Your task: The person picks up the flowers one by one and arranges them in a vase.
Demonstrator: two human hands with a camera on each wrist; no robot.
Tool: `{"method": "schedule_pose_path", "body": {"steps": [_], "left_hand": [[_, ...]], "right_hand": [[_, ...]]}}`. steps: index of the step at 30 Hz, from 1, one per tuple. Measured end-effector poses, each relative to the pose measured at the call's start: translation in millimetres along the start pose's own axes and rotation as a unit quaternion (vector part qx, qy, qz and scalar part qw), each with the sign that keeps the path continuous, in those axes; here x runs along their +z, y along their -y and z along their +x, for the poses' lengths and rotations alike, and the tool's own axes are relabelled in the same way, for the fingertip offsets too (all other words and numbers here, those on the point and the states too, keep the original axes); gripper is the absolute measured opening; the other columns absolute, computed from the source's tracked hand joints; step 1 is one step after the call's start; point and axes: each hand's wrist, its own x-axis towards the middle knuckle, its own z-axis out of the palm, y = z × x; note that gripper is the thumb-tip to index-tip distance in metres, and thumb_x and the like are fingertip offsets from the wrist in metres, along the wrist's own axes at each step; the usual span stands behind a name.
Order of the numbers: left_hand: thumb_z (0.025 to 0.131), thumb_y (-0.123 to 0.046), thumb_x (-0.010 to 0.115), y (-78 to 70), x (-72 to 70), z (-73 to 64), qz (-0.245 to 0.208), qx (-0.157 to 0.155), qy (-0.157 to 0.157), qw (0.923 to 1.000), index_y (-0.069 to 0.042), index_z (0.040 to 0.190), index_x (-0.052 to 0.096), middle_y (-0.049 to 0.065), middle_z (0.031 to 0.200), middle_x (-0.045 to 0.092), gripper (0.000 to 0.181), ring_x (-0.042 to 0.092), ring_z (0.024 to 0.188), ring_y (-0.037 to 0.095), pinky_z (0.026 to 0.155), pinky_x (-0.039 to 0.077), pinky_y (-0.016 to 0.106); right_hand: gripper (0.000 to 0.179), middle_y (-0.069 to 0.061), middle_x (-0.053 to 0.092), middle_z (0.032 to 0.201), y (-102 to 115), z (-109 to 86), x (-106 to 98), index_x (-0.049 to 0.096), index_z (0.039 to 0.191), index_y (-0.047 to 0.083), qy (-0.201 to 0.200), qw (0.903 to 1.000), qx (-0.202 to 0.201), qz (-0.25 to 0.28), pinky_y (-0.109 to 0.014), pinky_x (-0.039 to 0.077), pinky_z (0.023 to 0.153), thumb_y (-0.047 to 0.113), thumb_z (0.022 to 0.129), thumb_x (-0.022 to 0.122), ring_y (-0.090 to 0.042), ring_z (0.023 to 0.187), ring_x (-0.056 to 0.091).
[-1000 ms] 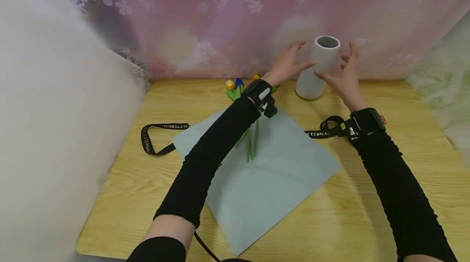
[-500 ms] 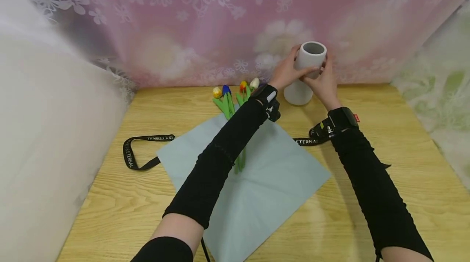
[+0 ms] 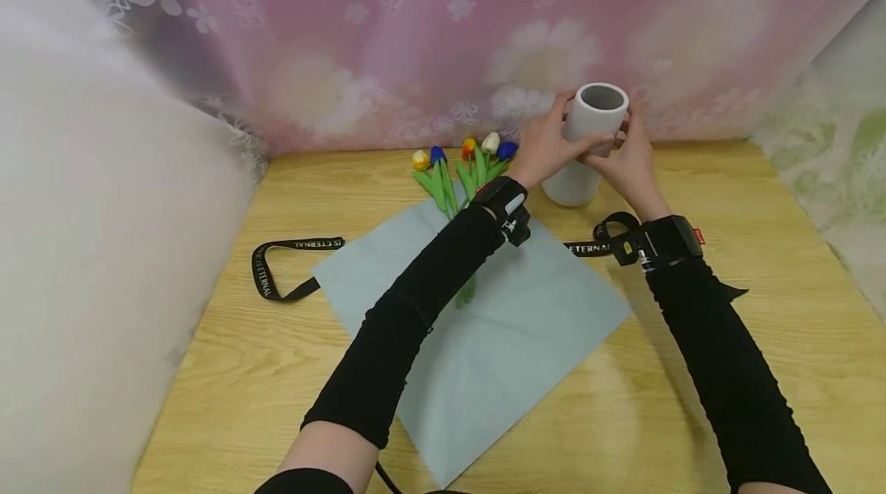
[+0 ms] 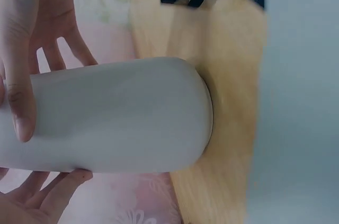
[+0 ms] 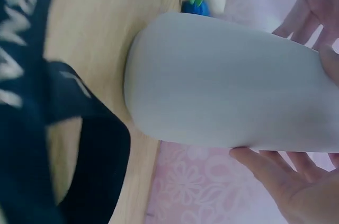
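A tall white vase (image 3: 571,185) with a round open mouth stands upright at the back right of the table. My left hand (image 3: 543,149) grips its upper part from the left, thumb across the front. From the other side my right hand (image 3: 631,165) holds it, and the two thumbs come close together on the near face. In the left wrist view the vase (image 4: 116,115) has its base down on the wood. The right wrist view shows the vase (image 5: 228,86) with fingers on both its sides.
Several tulips (image 3: 439,163) in yellow, blue, orange and white lie on a pale blue-grey paper sheet (image 3: 512,371), partly behind my left arm. A black lettered ribbon (image 3: 298,244) runs under the sheet, its right end (image 3: 588,249) near my right wrist. A pink floral curtain (image 3: 415,55) hangs behind.
Both hands, spread apart around the vase a second ago, have closed in and now hold it. The vase stays standing near the table's back edge; the camera view has shifted slightly.
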Motion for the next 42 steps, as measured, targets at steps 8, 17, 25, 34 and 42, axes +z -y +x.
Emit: {"method": "schedule_pose_path", "body": {"steps": [8, 17, 25, 34, 42], "left_hand": [[0.088, -0.057, 0.073, -4.2, 0.1, -19.9, 0.009, 0.013, 0.002, 0.9999, -0.028, 0.159, 0.023, 0.003, 0.143, 0.055, 0.091, 0.058, 0.123, 0.015, 0.091, 0.052, 0.027], [0.088, -0.055, 0.075, -8.4, 2.6, -44.4, 0.013, 0.03, -0.016, 0.9993, -0.025, 0.161, 0.02, 0.003, 0.143, 0.056, 0.096, 0.06, 0.119, 0.013, 0.089, 0.051, 0.025], [0.087, -0.059, 0.074, -18.2, 7.4, -75.3, 0.055, 0.03, -0.043, 0.9971, -0.02, 0.157, 0.029, 0.004, 0.131, 0.061, 0.092, 0.063, 0.108, 0.013, 0.077, 0.052, 0.023], [0.085, -0.066, 0.071, -32.2, 15.1, -105.6, 0.115, 0.026, -0.067, 0.9907, -0.018, 0.154, 0.033, 0.005, 0.128, 0.062, 0.092, 0.065, 0.104, 0.014, 0.069, 0.054, 0.022], [0.084, -0.068, 0.071, -35.4, 19.3, -114.0, 0.149, 0.026, -0.101, 0.9833, -0.019, 0.153, 0.034, 0.006, 0.125, 0.063, 0.092, 0.068, 0.093, 0.016, 0.06, 0.052, 0.023]], "right_hand": [[0.095, -0.022, 0.042, 0.151, 2.5, -16.3, -5.2, 0.021, 0.16, 0.015, 0.007, 0.9989, -0.022, -0.04, -0.061, 0.041, 0.107, 0.024, 0.086, 0.081, -0.041, 0.136, 0.045], [0.101, -0.02, 0.039, 0.152, 10.1, -33.8, -9.8, 0.019, 0.16, 0.016, 0.033, 0.9985, -0.023, -0.037, -0.062, 0.041, 0.105, 0.022, 0.083, 0.084, -0.041, 0.136, 0.042], [0.105, -0.024, 0.033, 0.156, 21.1, -57.5, -16.8, 0.015, 0.161, 0.013, 0.092, 0.9943, 0.018, -0.049, -0.068, 0.046, 0.094, 0.024, 0.084, 0.085, -0.053, 0.132, 0.043], [0.109, -0.027, 0.031, 0.156, 36.4, -75.7, -28.6, 0.006, 0.164, 0.016, 0.162, 0.9835, 0.048, -0.066, -0.066, 0.046, 0.093, 0.018, 0.086, 0.082, -0.054, 0.132, 0.04], [0.105, -0.022, 0.034, 0.15, 23.0, -75.9, -26.8, 0.009, 0.163, 0.016, 0.167, 0.9854, 0.025, -0.018, -0.062, 0.043, 0.092, 0.008, 0.086, 0.081, -0.04, 0.124, 0.039]]}}
